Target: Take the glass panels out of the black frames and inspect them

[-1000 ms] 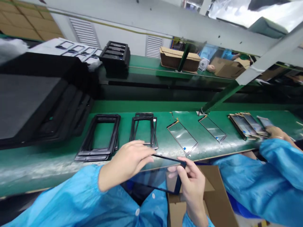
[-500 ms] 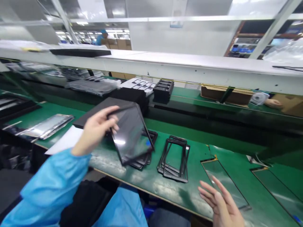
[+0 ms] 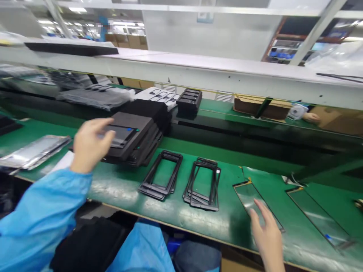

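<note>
My left hand [image 3: 92,143] is at the left of a stack of black foam sheets [image 3: 136,121], thumb and fingers apart, slightly blurred. A dark framed glass panel [image 3: 123,136] with a blue tab lies on the stack beside my fingertips; the hand covers its left part. My right hand [image 3: 266,230] hovers over the near part of a clear glass panel [image 3: 244,192] with a thin black border and an orange flex tail. Its thumb and fingers are spread, with nothing visible in them. A similar clear panel [image 3: 314,215] lies farther right.
Two piles of black rectangular frames [image 3: 172,173] [image 3: 214,189] lie mid-bench. Silvery flat packs [image 3: 36,151] are at left. Black trays [image 3: 189,100] and a cardboard box [image 3: 261,107] stand on the shelf behind. Another person's hand [image 3: 311,118] shows at back right.
My left hand has moved left and put the framed panel down on the foam stack, uncovering the left frame pile. My right hand has shifted over the clear panel. The view has turned slightly.
</note>
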{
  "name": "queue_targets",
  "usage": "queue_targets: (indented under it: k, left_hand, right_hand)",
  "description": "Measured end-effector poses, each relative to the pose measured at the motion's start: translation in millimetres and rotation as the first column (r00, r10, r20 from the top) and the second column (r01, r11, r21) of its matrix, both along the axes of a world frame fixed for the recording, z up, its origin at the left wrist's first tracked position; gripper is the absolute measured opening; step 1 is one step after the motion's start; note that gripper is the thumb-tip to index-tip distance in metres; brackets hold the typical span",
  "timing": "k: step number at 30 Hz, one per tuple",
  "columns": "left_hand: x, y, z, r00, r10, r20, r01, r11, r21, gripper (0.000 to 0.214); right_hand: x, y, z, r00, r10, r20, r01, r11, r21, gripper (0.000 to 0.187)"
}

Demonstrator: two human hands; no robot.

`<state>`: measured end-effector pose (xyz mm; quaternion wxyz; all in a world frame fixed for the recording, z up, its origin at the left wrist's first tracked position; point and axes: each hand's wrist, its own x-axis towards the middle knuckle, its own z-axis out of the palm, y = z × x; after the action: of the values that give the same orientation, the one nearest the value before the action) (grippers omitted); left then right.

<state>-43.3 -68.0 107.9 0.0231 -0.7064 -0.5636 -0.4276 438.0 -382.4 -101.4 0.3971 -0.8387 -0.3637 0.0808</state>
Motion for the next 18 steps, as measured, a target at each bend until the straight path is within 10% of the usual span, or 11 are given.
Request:
queue_targets:
  k: [4, 8, 13, 18]
  left_hand:
    - [136, -21, -56.3, 0.865, -0.478, -0.154, 0.371, 0.815, -0.444, 0.025]
    - [243, -20, -117.3, 0.776, -0.608, -0.168, 0.377, 0.661, -0.649, 0.025]
    - [279, -13, -149.5, 0.771, -0.625, -0.120, 0.338, 0.561, -0.756, 0.038]
    - [276, -8, -141.7, 0.778, -0.617, 0.118, 0.459, 0.432, -0.776, 0.032]
  right_hand:
    - [17, -6, -31.9, 0.980, 0.038, 0.197, -0.003, 0.984, -0.176, 0.105]
    - [-6, -51, -57.1, 0.927, 0.144, 0.346, -0.040, 0.956, -0.289, 0.098]
    - [-35, -109, -62.5, 0.886, 0.159, 0.435, -0.080, 0.978, -0.194, 0.076]
    - [-41, -119, -19.0, 0.971, 0.005, 0.238, -0.006, 1.000, 0.004, 0.038]
